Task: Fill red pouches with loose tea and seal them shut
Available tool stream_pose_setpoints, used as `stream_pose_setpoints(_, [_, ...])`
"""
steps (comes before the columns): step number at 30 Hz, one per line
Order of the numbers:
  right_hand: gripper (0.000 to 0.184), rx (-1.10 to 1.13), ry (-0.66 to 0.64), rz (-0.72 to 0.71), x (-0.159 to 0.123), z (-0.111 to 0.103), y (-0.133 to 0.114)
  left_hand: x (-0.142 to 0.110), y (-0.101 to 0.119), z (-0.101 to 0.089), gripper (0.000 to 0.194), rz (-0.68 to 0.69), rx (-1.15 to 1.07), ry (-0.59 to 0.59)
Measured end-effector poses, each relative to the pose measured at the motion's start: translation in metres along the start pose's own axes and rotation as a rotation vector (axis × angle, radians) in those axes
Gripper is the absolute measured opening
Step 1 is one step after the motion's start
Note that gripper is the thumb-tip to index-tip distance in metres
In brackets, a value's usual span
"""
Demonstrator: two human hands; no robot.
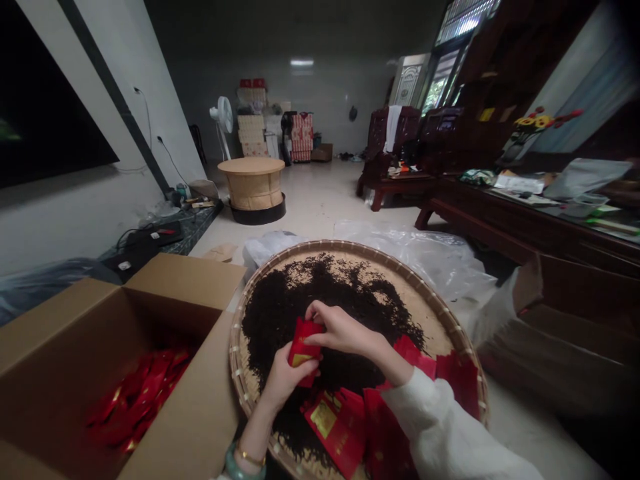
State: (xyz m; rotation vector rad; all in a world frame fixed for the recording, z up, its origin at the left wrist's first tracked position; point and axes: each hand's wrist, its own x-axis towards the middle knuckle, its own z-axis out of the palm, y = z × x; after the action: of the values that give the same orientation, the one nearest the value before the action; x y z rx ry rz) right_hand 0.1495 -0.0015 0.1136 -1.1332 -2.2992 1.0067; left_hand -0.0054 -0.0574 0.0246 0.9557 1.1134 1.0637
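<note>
Packet: who has it?

Both hands. The red packet [303, 347] sits tilted between them, above the middle of the tray. The left hand [285, 381] is curled closed around its lower part, and the right hand [340, 330] pinches its top edge.

What tray?

A round bamboo tray [440, 313], spread with dark tea leaves [295, 313]. More red packets [337, 427] lie across its lower right, partly under the white sleeve [440, 427].

And to the left?

An open cardboard box [185, 280], just beside the tray, with red sachets [137, 400] heaped inside at lower left.

Farther off?

Plastic sheeting [415, 257] lies bunched behind the tray. A white fan [223, 117] and a round wooden stool [251, 183] stand at upper centre, and a dark wooden table [500, 220] runs along the right.
</note>
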Motion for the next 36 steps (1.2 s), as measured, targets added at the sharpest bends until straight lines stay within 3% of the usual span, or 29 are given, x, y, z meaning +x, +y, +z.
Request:
stream_pose_setpoints(2, [0.028, -0.01, 0.002, 0.011, -0.001, 0.0, 0.003, 0.0, -0.002, 0.0, 0.04, 0.018, 0.031, 0.003])
stream_pose_setpoints(4, [0.015, -0.041, -0.047, 0.003, -0.001, -0.001, 0.006, 0.0, -0.004, -0.001, 0.036, 0.043, 0.071, 0.008])
stream_pose_setpoints(9, [0.016, -0.033, -0.204, 0.014, -0.003, 0.001, 0.012, -0.001, -0.006, 0.002, 0.033, 0.028, 0.125, -0.062])
stream_pose_setpoints(13, [0.017, -0.063, -0.256, -0.086, -0.003, 0.005, 0.016, -0.003, -0.007, 0.002, 0.04, -0.022, 0.102, -0.142])
stream_pose_setpoints(15, [0.02, -0.077, -0.249, -0.131, -0.004, 0.005, 0.017, -0.003, -0.008, 0.002, 0.043, -0.052, 0.067, -0.16])
stream_pose_setpoints(20, [0.015, -0.151, -0.075, -0.116, -0.008, -0.002, 0.017, -0.004, -0.007, 0.003, 0.052, -0.101, 0.004, -0.108])
stream_pose_setpoints(25, [0.023, -0.216, -0.173, -0.058, -0.007, -0.003, 0.019, -0.003, -0.01, 0.006, 0.052, -0.049, 0.04, -0.075])
stream_pose_setpoints(29, [0.018, -0.175, -0.183, -0.092, -0.007, 0.001, 0.018, -0.003, -0.01, 0.005, 0.056, -0.046, 0.019, -0.105])
stream_pose_setpoints(31, [0.01, -0.077, -0.149, -0.059, -0.008, 0.004, 0.017, -0.003, -0.008, 0.005, 0.059, -0.059, -0.014, -0.101])
stream_pose_setpoints(33, [0.004, 0.08, -0.022, -0.007, -0.01, 0.012, 0.019, -0.003, -0.005, 0.007, 0.061, -0.068, -0.074, -0.069])
stream_pose_setpoints(36, [0.034, 0.259, 0.275, 0.008, -0.01, 0.029, 0.029, -0.003, -0.002, 0.011, 0.063, -0.06, -0.175, -0.003])
